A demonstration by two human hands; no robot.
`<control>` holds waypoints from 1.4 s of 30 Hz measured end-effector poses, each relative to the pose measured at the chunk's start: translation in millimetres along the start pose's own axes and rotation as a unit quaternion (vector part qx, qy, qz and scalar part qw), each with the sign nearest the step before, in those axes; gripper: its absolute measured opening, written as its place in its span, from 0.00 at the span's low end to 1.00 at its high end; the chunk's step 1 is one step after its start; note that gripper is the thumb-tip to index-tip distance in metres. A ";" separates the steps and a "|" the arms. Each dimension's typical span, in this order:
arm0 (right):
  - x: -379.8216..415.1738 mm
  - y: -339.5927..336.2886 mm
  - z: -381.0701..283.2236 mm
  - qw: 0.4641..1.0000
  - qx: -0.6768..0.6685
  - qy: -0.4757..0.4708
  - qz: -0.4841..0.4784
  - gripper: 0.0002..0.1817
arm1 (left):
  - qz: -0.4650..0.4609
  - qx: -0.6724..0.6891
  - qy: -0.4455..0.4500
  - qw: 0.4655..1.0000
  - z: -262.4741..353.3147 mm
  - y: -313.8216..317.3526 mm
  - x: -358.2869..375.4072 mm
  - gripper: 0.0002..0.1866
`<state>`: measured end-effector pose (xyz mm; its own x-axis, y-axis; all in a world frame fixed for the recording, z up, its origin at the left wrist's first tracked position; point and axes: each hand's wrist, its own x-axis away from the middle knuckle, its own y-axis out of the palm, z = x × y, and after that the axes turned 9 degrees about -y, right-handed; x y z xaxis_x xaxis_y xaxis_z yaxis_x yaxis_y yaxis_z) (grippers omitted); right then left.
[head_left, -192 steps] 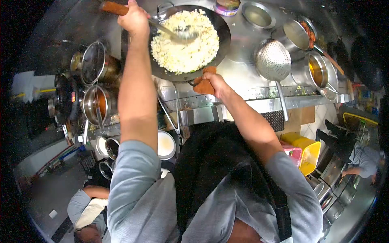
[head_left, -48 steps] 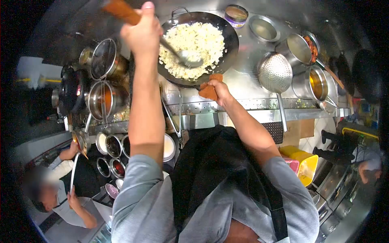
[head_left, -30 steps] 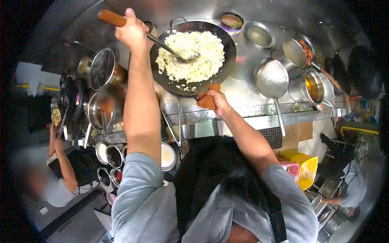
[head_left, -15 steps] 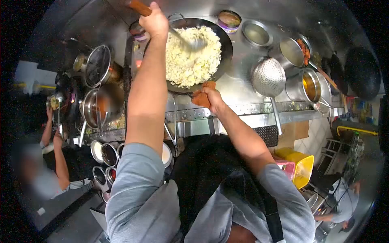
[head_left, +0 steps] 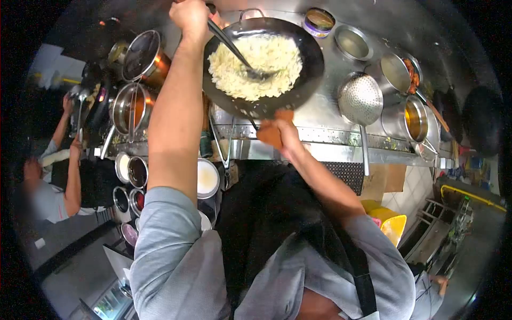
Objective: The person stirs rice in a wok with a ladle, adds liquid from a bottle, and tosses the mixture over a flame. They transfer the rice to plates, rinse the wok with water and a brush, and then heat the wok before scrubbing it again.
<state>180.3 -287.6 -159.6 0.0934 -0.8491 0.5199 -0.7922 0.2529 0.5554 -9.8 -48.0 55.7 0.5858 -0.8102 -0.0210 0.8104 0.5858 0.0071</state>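
A black wok (head_left: 313, 58) sits at the top centre, tilted, with pale yellowish rice (head_left: 256, 53) heaped inside. My left hand (head_left: 190, 17) is closed round the handle of a long-handled ladle (head_left: 230, 45) above the wok's left rim. The ladle's head is partly buried in the rice. My right hand (head_left: 288, 135) is closed on a folded brown cloth (head_left: 271, 137) at the wok's near edge. The cloth covers the near handle, so the grip on it is hidden. A loop handle (head_left: 252, 12) shows on the wok's far side.
A perforated skimmer (head_left: 361, 101), a steel bowl (head_left: 353, 42), a tin (head_left: 319, 22) and steel pots (head_left: 404, 120) stand on the right. More pots (head_left: 129, 109) are on the left. Tongs (head_left: 226, 144) lie near the counter edge. Co-workers (head_left: 53, 186) are at both sides.
The wok has tilted and shifted right in view, and the rice has slid together. The ladle has swung to a steeper angle with its head lower in the rice. The camera view has shifted slightly.
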 end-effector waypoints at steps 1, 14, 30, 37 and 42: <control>19.1 -18.8 8.0 0.999 0.036 -0.010 -0.017 0.19 | -0.040 0.114 -0.018 0.993 -0.9 -9.1 -5.5 0.16; 45.2 -41.3 -0.5 0.995 0.089 -0.012 -0.034 0.24 | -0.012 0.224 0.056 0.973 -2.4 -15.3 62.3 0.10; 44.3 -64.2 -7.1 0.998 0.031 -0.038 -0.028 0.16 | -0.272 0.272 0.109 0.917 40.2 -76.6 75.0 0.19; 7.8 -27.6 -13.4 1.000 0.009 0.000 0.005 0.17 | -0.102 0.235 0.104 0.961 -50.5 -7.2 55.8 0.16; 46.0 -49.4 -13.8 0.999 0.019 -0.036 0.017 0.18 | -0.113 0.227 0.112 0.961 87.4 -16.8 85.1 0.15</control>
<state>232.1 -332.7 -154.1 0.0236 -0.8717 0.4894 -0.8170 0.2653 0.5120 26.9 -128.7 141.2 0.4199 -0.8611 -0.2866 0.8656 0.2851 0.4116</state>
